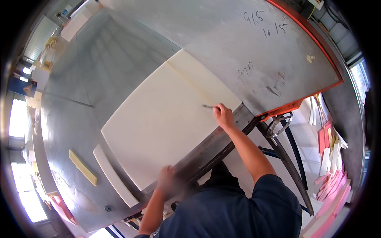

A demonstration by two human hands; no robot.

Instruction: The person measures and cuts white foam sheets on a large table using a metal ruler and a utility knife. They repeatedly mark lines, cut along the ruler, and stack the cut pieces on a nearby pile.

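On smooth cream foam sheet, perhaps pen-tipped right hand.

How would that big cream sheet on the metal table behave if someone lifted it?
The cream sheet looks thick and foam-like, so probably light for its size. Being wide, it would likely sag when lifted by one edge. Lying flat on the metal table, it may slide easily.

A large foam sheet is laid on the worktop, reaching its near edge, where a metal ruler strip is set. Two narrow foam strips are placed left of the sheet, near the near left corner. A handwheel is mounted below the near right corner. Foam offcuts are stacked on the floor to the right.
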